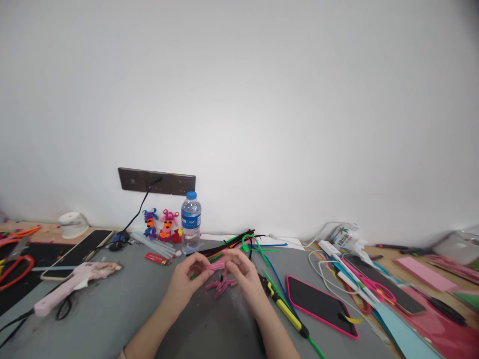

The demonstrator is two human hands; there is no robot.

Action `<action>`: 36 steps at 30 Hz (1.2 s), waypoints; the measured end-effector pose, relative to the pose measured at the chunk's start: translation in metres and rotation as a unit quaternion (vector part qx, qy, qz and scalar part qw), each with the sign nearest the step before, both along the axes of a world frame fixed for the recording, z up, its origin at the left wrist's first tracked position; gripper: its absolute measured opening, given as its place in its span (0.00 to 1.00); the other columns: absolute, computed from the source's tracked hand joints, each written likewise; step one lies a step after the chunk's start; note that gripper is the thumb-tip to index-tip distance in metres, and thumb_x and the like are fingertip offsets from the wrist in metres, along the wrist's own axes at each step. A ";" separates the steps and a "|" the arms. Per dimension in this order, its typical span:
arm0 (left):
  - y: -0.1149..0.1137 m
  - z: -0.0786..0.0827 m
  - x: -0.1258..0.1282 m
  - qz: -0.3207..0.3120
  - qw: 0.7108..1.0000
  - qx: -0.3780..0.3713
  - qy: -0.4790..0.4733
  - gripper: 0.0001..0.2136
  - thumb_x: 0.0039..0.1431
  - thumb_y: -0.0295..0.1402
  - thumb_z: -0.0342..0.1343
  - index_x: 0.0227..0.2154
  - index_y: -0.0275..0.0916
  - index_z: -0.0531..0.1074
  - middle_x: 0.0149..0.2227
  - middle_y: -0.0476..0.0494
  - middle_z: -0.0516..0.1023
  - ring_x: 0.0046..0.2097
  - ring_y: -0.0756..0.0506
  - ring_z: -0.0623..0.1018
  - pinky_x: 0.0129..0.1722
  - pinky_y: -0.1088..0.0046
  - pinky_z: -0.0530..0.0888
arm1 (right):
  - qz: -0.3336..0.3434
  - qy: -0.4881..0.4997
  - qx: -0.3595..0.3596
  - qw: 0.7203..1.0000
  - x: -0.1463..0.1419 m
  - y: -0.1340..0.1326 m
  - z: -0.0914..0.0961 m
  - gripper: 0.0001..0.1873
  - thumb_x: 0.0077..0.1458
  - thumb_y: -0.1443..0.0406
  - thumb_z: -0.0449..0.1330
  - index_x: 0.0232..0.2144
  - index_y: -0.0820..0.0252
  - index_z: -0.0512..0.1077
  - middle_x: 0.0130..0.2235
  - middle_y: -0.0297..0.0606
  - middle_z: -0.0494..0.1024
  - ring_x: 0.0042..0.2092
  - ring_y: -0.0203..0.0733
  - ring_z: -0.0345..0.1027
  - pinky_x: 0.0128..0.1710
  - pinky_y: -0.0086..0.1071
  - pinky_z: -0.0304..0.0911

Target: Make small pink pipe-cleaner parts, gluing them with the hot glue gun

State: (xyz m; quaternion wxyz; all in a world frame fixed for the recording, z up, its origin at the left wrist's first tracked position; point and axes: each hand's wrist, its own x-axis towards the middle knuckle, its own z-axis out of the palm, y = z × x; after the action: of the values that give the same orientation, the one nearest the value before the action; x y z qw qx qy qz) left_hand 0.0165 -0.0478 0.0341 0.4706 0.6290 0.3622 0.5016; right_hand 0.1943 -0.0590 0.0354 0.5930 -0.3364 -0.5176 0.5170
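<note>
Just above the grey mat, a small bundled piece of pink pipe cleaner (215,266) spans the gap between my hands. Thumb and forefinger of my left hand (190,274) pinch its left end. My right hand (242,273) has its fingers bent together at the right end, where they partly cover it. Below the fingers, a second pink pipe cleaner shape (220,286) with several arms lies on the mat. A bit of green shows beside my left fingertips, too small to name.
A water bottle (191,224) and two pipe cleaner figures (169,225) stand behind. At left lies a pink glue gun (63,289). Loose pipe cleaners (239,244), a yellow-black tool (286,311), a pink-cased phone (322,306) and pink scissors (368,285) are to the right.
</note>
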 end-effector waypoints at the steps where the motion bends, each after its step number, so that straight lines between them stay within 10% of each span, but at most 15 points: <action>1: 0.000 0.000 0.000 -0.001 1.000 0.001 -0.001 0.06 0.54 0.34 0.62 0.28 0.37 0.73 0.28 0.49 0.73 0.30 0.48 0.72 0.30 0.76 0.69 | 0.013 -0.013 0.000 1.000 -0.001 -0.001 0.001 0.17 0.50 0.53 0.67 0.39 0.55 0.76 0.30 0.35 0.77 0.29 0.39 0.68 0.31 0.32 0.63; 36: 0.001 -0.006 0.001 -0.007 0.999 0.022 -0.026 0.06 0.57 0.35 0.59 0.34 0.39 0.74 0.32 0.48 0.74 0.35 0.47 0.76 0.35 0.75 0.74 | -0.032 -0.054 0.084 0.995 0.001 0.004 -0.011 0.06 0.51 0.63 0.67 0.28 0.58 0.75 0.28 0.34 0.75 0.30 0.38 0.66 0.31 0.29 0.61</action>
State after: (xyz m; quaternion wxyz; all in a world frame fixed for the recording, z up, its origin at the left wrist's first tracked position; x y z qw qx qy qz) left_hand 0.0177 -0.0467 0.0277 0.4691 0.6285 0.3343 0.5226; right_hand 0.1958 -0.0548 0.0242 0.6067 -0.3296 -0.5791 0.4336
